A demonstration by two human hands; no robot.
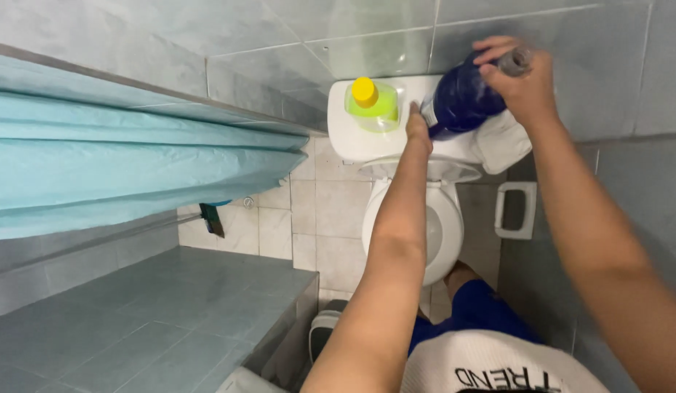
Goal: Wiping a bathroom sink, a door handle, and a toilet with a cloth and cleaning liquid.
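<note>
Over the toilet tank (352, 142), the right hand (523, 84) grips the dark blue bottle (461, 98) near its cap; the left hand (418, 127) seemingly touches its base, grip unclear, beside a yellow-capped green bottle (374, 105).

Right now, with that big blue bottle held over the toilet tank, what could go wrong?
The blue bottle is tilted on the tank lid, steadied by the left hand with the right hand at its neck; it might slip toward the open bowl. It could also knock the yellow-capped bottle beside it.
</note>
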